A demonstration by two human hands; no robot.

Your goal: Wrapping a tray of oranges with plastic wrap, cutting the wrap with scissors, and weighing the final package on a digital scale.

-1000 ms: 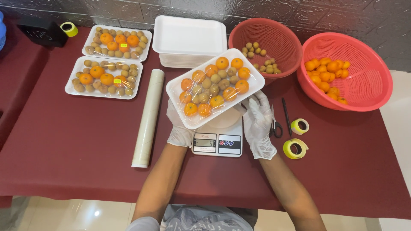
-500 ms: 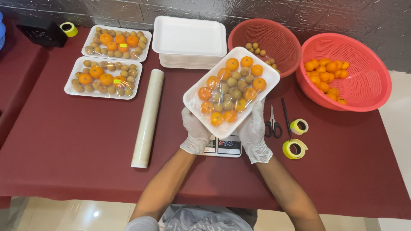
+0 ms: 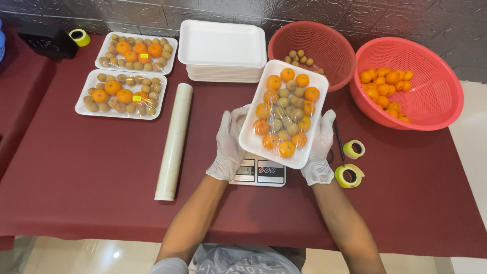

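Note:
Both gloved hands hold a white foam tray of fruit (image 3: 284, 112) under clear wrap, with oranges and small brown fruits inside. My left hand (image 3: 230, 144) grips its left long edge and my right hand (image 3: 318, 149) grips its right edge. The tray is lifted and stands lengthwise, pointing away from me, above a small digital kitchen scale (image 3: 258, 172) that lies on the dark red tablecloth.
A roll of clear wrap (image 3: 174, 139) lies left of the scale. Two wrapped fruit trays (image 3: 122, 94) sit at the far left. A stack of empty foam trays (image 3: 223, 49), two red baskets (image 3: 426, 86) of fruit, scissors (image 3: 337, 139) and yellow tape rolls (image 3: 349, 175) are nearby.
The wrapped tray has been lifted off the scale and turned clockwise from lying crosswise to lengthwise. Both hands shifted with it along its edges.

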